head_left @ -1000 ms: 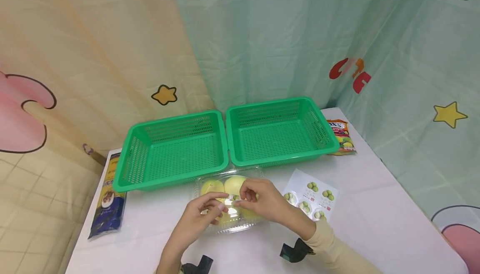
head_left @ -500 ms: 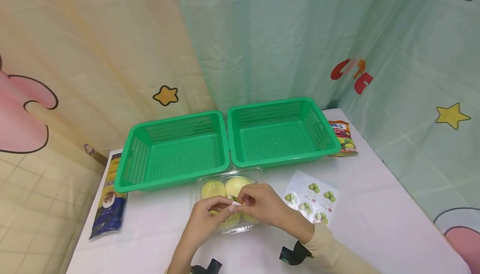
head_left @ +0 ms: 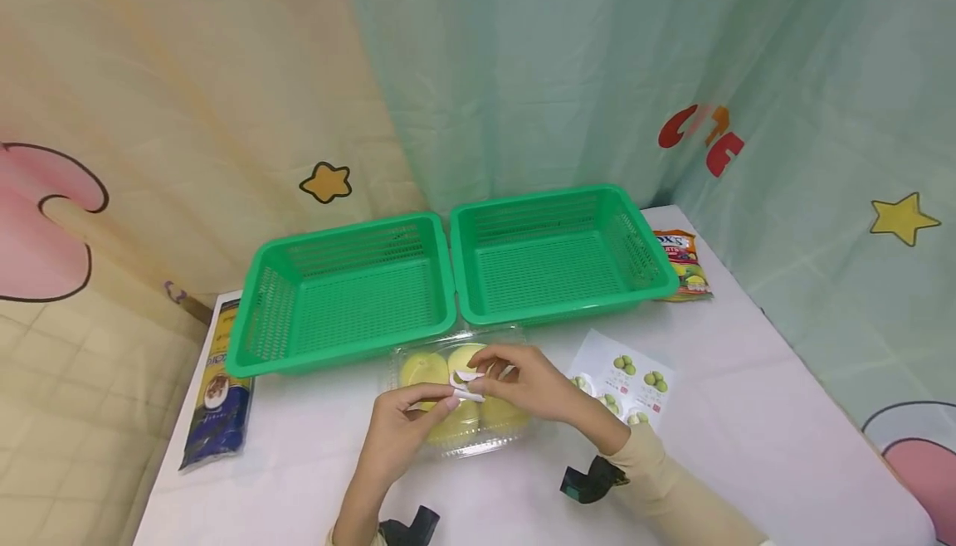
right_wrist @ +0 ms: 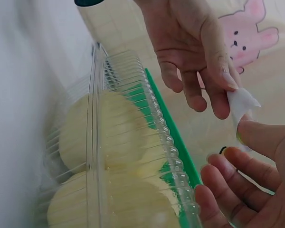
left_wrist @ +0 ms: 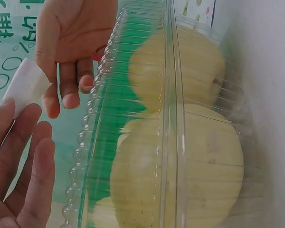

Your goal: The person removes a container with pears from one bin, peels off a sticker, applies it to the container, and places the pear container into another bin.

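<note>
Thumb and fingers of my left hand (head_left: 399, 430) pinch a small curled sticker (head_left: 465, 392), its white side showing in the wrist views. My right hand (head_left: 526, 384) pinches the other end, between thumb and index finger (right_wrist: 261, 135). In the head view the sticker bends into a loop, with a bit of green print at its edge. Just under both hands sits a lidded clear plastic clamshell box (left_wrist: 173, 142) holding several round pale yellow fruits (right_wrist: 102, 130). A sticker sheet (head_left: 638, 368) printed with green fruits lies to the right of the box, partly behind my right forearm.
Two green plastic baskets (head_left: 343, 355) stand side by side behind the clamshell box. A blue and yellow packet (head_left: 217, 413) lies at the table's left edge. A colourful candy bag (head_left: 685, 268) lies beyond the right basket. A printed curtain (head_left: 523, 98) hangs behind the table.
The sticker, seen as a small printed piece between the fingertips a second ago, is now curled with more white showing. Both hands have stayed over the box; the head view shifted slightly.
</note>
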Demonstrator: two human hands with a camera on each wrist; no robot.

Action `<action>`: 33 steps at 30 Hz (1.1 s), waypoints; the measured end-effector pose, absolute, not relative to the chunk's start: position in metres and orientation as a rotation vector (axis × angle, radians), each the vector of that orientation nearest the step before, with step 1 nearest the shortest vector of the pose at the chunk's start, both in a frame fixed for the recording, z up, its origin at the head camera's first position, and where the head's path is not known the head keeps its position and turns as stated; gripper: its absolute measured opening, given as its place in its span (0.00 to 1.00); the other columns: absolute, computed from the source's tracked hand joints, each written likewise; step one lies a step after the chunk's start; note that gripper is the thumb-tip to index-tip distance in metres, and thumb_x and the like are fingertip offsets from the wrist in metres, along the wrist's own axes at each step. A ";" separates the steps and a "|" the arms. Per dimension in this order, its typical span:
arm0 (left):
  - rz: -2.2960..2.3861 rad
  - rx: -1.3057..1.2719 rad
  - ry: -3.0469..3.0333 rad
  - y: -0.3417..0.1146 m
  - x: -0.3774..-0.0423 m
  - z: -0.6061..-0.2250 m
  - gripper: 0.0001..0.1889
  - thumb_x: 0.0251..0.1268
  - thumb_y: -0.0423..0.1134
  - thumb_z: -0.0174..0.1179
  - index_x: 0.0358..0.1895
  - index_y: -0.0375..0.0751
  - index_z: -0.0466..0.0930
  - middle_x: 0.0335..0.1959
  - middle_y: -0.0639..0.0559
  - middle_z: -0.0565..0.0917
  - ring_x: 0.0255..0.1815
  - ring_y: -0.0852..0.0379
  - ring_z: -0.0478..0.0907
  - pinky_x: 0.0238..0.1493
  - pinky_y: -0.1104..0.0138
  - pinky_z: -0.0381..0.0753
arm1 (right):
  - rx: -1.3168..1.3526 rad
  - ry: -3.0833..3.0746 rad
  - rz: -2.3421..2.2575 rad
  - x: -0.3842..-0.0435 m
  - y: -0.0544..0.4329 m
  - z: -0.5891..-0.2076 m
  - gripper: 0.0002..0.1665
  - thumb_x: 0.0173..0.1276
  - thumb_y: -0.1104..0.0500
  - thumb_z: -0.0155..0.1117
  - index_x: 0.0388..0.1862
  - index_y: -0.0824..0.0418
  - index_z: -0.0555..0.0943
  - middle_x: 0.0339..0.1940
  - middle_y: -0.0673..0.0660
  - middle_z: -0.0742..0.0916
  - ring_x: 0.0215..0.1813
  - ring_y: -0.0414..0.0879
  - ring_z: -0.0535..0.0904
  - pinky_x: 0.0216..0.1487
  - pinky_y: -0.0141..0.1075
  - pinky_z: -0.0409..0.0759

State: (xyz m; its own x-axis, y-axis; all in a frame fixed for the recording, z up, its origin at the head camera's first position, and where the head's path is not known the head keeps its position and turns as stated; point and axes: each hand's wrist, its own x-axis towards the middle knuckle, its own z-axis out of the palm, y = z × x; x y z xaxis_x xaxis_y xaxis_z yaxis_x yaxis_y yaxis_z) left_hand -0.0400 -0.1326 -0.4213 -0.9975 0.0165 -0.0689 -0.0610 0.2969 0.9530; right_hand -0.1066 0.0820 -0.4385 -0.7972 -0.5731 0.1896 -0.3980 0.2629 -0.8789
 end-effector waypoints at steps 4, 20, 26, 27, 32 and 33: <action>1.796 0.025 2.488 -0.131 -0.041 -0.424 0.07 0.59 0.35 0.71 0.41 0.42 0.90 0.43 0.45 0.90 0.41 0.59 0.87 0.40 0.73 0.86 | -0.875 2.335 -1.605 -0.108 0.083 -0.441 0.08 0.70 0.56 0.67 0.43 0.58 0.87 0.36 0.55 0.89 0.36 0.34 0.80 0.38 0.31 0.85; 1.584 0.121 2.802 -0.127 -0.045 -0.438 0.08 0.58 0.33 0.72 0.36 0.53 0.91 0.35 0.57 0.90 0.36 0.67 0.82 0.35 0.74 0.84 | -0.839 2.402 -1.538 -0.125 0.073 -0.444 0.15 0.76 0.50 0.59 0.41 0.56 0.89 0.30 0.56 0.90 0.33 0.51 0.86 0.37 0.29 0.82; 1.549 0.177 2.846 -0.126 -0.045 -0.440 0.07 0.57 0.32 0.71 0.34 0.51 0.90 0.34 0.59 0.87 0.36 0.65 0.80 0.36 0.74 0.83 | -0.815 2.529 -1.437 -0.127 0.069 -0.445 0.10 0.72 0.52 0.65 0.40 0.53 0.90 0.32 0.50 0.90 0.33 0.37 0.81 0.37 0.27 0.80; 1.530 0.196 2.861 -0.126 -0.045 -0.440 0.07 0.57 0.32 0.72 0.34 0.51 0.90 0.35 0.60 0.86 0.37 0.65 0.80 0.38 0.74 0.83 | -0.818 2.540 -1.427 -0.127 0.068 -0.444 0.09 0.71 0.53 0.65 0.40 0.53 0.91 0.33 0.49 0.91 0.34 0.35 0.80 0.38 0.27 0.80; 1.404 0.272 3.000 -0.125 -0.045 -0.444 0.09 0.53 0.31 0.74 0.32 0.52 0.90 0.40 0.60 0.83 0.46 0.59 0.78 0.47 0.67 0.79 | -0.778 2.544 -1.419 -0.127 0.065 -0.445 0.07 0.70 0.55 0.67 0.39 0.53 0.90 0.32 0.48 0.90 0.34 0.35 0.80 0.37 0.27 0.80; 1.385 0.278 3.028 -0.125 -0.045 -0.444 0.08 0.53 0.31 0.74 0.31 0.52 0.90 0.41 0.59 0.83 0.48 0.58 0.77 0.48 0.65 0.78 | -0.763 2.542 -1.422 -0.127 0.065 -0.445 0.06 0.70 0.55 0.67 0.39 0.53 0.90 0.32 0.48 0.89 0.34 0.36 0.80 0.37 0.27 0.80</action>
State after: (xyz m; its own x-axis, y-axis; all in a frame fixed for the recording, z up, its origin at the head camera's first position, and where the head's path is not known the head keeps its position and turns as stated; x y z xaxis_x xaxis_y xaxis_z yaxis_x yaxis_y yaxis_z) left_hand -0.0452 -0.1250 -0.4443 -0.9665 0.0673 0.2477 0.2315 0.6461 0.7273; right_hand -0.1269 0.0648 -0.4448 -0.8636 -0.4876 0.1286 -0.3648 0.4281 -0.8268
